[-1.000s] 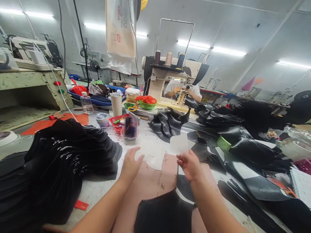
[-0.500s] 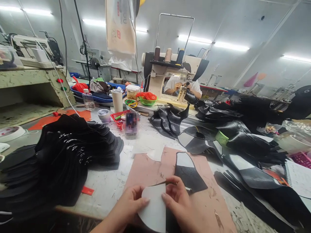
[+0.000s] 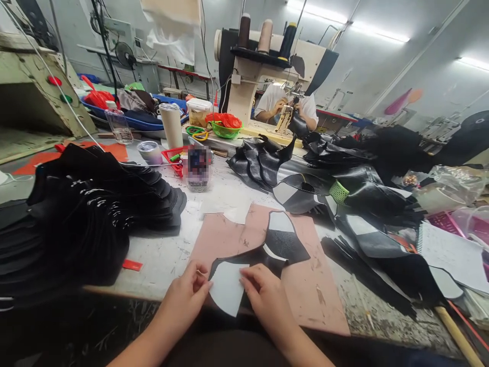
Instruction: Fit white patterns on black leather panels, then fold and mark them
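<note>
A white, curved-edged lining piece (image 3: 228,285) lies over a black leather piece (image 3: 250,255) at the near edge of the pink board (image 3: 298,295). My left hand (image 3: 187,293) is closed at its left edge, thumb and finger pinched there. On the opposite edge, near the top corner, my right hand (image 3: 263,293) pinches the same white piece. Part of the black leather is hidden under it and under my right hand. Farther up the board, another part of the black leather carries a white patch (image 3: 281,221).
Stacked black pieces (image 3: 95,214) fill the table's left side. Black leather parts (image 3: 367,234) and a spiral notebook (image 3: 446,255) lie on the right. A phone (image 3: 197,168) and a tumbler (image 3: 171,125) stand behind the board. A person works at a sewing machine (image 3: 244,92) beyond.
The white piece has come down flatter onto the black leather, which now shows spread on the board. My hands have moved farther apart along its edges. The view has tilted downward.
</note>
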Available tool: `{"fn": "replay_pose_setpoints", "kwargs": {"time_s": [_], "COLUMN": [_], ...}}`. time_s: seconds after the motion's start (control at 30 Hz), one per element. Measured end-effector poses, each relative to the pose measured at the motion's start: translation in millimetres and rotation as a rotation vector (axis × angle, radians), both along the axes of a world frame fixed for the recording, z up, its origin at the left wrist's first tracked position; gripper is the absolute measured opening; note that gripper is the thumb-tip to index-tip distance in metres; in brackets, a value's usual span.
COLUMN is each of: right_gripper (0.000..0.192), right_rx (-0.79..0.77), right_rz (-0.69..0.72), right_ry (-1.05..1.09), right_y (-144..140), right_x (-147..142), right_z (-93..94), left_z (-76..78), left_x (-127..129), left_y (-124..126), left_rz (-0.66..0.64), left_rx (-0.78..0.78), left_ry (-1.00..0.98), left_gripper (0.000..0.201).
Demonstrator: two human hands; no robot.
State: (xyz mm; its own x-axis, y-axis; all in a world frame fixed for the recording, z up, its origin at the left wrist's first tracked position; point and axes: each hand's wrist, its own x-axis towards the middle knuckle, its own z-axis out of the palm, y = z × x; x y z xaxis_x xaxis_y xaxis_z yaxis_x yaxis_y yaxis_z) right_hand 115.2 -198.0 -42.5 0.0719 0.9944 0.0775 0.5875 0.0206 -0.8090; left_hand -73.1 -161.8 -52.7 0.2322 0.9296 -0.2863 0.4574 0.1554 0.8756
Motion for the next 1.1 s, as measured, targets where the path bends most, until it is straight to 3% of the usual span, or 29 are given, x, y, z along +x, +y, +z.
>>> {"fn": "replay_pose_setpoints", "kwargs": {"time_s": [0.3,1.1], "right_gripper": [0.021,0.019], "right_rx": [-0.114,-0.166], "right_rz": [0.034,0.047], "right_ry": [-0.179,-0.171], "right_y": [20.6,32.5], "right_x": [-0.1,5.2], "right_z": [-0.8,-11.1], "left_z": [12.4,8.1], "left_x": [10.1,13.1], "left_y": [4.5,14.3], "left_rz": [-0.112,-0.217], "left_rx": [0.029,0.001], "left_ry": [0.265,0.428], "left_gripper": [0.005,0.009]}}
